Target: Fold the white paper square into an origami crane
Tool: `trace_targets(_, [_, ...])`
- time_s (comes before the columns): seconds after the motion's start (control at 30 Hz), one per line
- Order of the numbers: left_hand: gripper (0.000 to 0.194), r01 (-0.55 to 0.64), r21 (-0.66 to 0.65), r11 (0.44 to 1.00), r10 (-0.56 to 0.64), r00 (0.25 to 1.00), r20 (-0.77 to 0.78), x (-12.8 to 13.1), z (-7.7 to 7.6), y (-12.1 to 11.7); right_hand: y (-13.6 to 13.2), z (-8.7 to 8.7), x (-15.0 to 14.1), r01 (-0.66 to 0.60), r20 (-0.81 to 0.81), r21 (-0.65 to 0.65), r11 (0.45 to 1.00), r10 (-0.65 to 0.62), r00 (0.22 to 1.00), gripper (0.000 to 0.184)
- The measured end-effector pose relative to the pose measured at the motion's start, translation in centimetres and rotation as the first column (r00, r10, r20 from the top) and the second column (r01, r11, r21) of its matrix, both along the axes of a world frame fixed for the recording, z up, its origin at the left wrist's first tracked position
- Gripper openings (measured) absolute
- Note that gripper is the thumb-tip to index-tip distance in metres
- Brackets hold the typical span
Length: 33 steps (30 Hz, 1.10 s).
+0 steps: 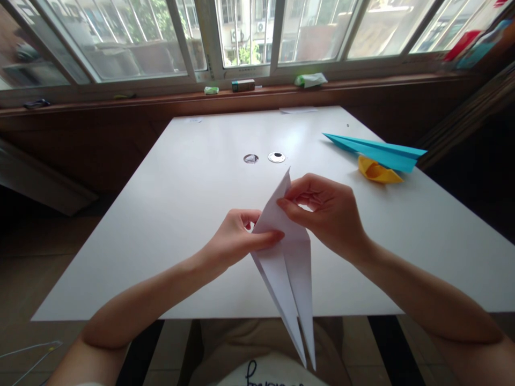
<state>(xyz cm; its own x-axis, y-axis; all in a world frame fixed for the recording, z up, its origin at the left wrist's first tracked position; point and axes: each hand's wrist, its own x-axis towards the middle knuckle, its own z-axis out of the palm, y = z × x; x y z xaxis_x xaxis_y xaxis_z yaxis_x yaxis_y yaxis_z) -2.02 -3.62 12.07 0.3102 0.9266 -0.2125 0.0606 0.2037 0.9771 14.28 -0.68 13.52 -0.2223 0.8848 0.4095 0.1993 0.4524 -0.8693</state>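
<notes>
A folded sheet of white paper (277, 262) is held up over the front part of the table. It comes to a point at the far end and splits into two narrow legs that hang past the table's near edge. My left hand (241, 233) grips its left side, thumb flat on top and fingers behind it. Near the far tip, my right hand (325, 209) pinches the right edge between thumb and fingers. The rear faces of the paper are hidden from me.
On the white table (161, 225), a blue paper plane (378, 150) and a yellow paper boat (378, 171) lie at the right. Two round openings (276, 157) sit beyond the paper. Small packets, including a green and white one (311, 80), rest on the window ledge.
</notes>
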Motion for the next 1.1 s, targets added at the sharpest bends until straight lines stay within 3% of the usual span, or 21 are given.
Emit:
trace_targets(0.23, [0.014,0.016,-0.027,1.0,-0.016,1.0,-0.002,0.1,1.0,-0.1,0.0,0.0,0.0,-0.004,0.001,0.004,1.0,0.004,1.0,0.011])
trace_targets(0.43, [0.017,0.004,0.007,1.0,-0.004,1.0,-0.027,0.1,0.1,0.1,0.0,-0.2,-0.1,0.027,-0.013,0.033,0.999,-0.027,1.0,0.015])
trace_targets(0.6, [0.015,0.018,0.068,0.997,-0.014,0.998,-0.057,0.0,-0.1,0.3,0.0,-0.2,-0.2,0.064,-0.062,0.037,0.997,-0.062,0.996,0.03])
trace_targets(0.8, [0.015,0.095,0.167,0.981,-0.078,0.991,-0.11,-0.2,-0.1,0.7,0.0,-0.1,-0.2,0.005,-0.02,0.02,1.0,-0.005,1.0,0.032])
trace_targets(0.93, [0.025,0.069,0.196,0.978,-0.049,0.993,-0.109,-0.3,0.0,0.8,-0.1,0.0,-0.2,-0.022,0.014,-0.003,1.0,0.022,1.0,0.031])
trace_targets(1.1, [0.023,0.03,0.234,0.972,-0.007,0.995,-0.097,-0.1,0.0,0.7,0.0,0.2,-0.2,-0.054,0.006,-0.027,0.998,0.054,0.999,0.031])
